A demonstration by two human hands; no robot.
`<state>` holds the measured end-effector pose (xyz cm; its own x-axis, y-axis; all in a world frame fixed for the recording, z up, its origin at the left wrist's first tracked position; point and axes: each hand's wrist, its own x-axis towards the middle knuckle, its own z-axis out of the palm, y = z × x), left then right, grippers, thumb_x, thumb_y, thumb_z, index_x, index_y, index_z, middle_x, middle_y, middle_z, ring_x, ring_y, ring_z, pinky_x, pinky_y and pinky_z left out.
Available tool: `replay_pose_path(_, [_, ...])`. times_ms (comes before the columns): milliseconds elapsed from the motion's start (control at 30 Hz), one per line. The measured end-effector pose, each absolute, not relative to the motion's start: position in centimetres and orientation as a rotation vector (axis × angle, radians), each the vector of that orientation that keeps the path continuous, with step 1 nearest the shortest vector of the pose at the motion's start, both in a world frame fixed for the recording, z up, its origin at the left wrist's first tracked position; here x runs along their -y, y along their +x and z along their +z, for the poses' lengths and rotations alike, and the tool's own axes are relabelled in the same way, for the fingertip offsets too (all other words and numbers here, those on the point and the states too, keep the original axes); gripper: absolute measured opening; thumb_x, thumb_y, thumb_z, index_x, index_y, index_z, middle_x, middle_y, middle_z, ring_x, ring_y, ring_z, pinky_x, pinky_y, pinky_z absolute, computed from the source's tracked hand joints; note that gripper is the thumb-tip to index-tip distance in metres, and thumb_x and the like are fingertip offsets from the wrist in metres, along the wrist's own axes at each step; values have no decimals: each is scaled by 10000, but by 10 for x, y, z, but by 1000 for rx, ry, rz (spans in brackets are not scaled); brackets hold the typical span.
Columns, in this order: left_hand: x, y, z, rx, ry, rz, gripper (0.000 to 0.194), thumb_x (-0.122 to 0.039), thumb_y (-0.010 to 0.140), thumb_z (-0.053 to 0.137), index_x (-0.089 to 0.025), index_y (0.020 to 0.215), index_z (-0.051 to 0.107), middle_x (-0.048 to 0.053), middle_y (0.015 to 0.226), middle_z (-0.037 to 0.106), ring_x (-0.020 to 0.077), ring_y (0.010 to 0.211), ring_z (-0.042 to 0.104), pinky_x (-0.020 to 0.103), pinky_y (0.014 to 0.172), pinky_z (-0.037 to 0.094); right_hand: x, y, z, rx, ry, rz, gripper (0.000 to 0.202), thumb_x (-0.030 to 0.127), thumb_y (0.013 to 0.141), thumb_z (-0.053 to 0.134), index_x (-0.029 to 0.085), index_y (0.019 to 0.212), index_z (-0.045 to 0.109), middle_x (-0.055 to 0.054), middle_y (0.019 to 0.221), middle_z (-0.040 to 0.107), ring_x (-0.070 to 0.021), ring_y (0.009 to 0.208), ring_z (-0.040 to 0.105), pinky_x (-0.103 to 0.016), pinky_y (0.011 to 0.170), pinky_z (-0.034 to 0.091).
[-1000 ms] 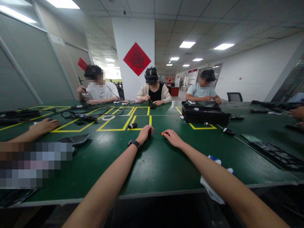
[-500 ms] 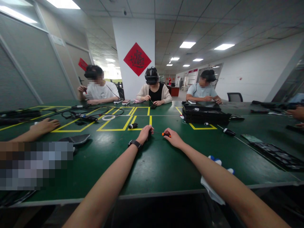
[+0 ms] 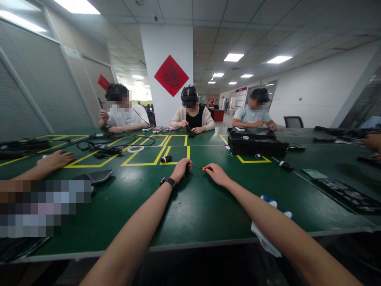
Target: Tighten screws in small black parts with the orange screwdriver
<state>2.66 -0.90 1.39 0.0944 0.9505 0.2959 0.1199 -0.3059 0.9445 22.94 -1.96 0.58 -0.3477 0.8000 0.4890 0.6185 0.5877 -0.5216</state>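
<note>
My right hand (image 3: pixel 218 174) is closed around the handle of an orange and black screwdriver (image 3: pixel 204 169). Its thin shaft points left, and the tip ends at a small dark part (image 3: pixel 187 168) in my left hand (image 3: pixel 181 170). The fingers of that hand are wrapped round the part, which is mostly hidden, so I cannot tell its kind. Both hands are just over the green table (image 3: pixel 202 214). A short black cylinder with a white end (image 3: pixel 166 159) lies beyond my left hand.
A black open case (image 3: pixel 257 143) stands at the back right. Black cables (image 3: pixel 104 147) and a white ring (image 3: pixel 135 149) lie left. A white and blue cloth (image 3: pixel 264 238) hangs over the front edge. Co-workers sit opposite; another person's hand (image 3: pixel 61 157) rests at left.
My right fingers have shifted slightly on the screwdriver handle, covering more of it. My left hand stays almost still, and the shaft still reaches the dark part.
</note>
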Motion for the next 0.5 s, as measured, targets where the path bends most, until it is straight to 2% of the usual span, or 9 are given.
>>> replay_pose_path(100, [7,27,13,-1080,1564,1315,420,-515,755,351,-143,791,543,39,689,571,117,602,522,205,473,356,21,229,7,2091,-1107,276,161,253,791,444,156,832,565,-47,851,562,-136,820,494,-277,753,373])
replay_pose_path(267, [6,27,14,-1029,1545,1342,410,-507,752,362,-138,760,540,31,678,569,114,635,533,236,598,406,22,228,6,2076,-1086,342,203,257,763,495,161,938,537,-49,902,565,-131,845,504,-271,766,382])
replay_pose_path(433, [9,27,15,-1035,1553,1325,406,-500,762,352,-138,770,539,39,669,568,117,611,524,221,531,384,20,228,6,2105,-1111,292,173,255,794,441,159,863,567,-53,879,566,-141,839,500,-287,775,372])
replay_pose_path(500, [9,26,15,-1044,1562,1328,405,-495,765,350,-138,773,540,41,663,567,117,601,518,217,512,373,20,228,5,2109,-1088,302,159,243,778,465,168,888,552,-41,877,566,-138,830,499,-282,761,377])
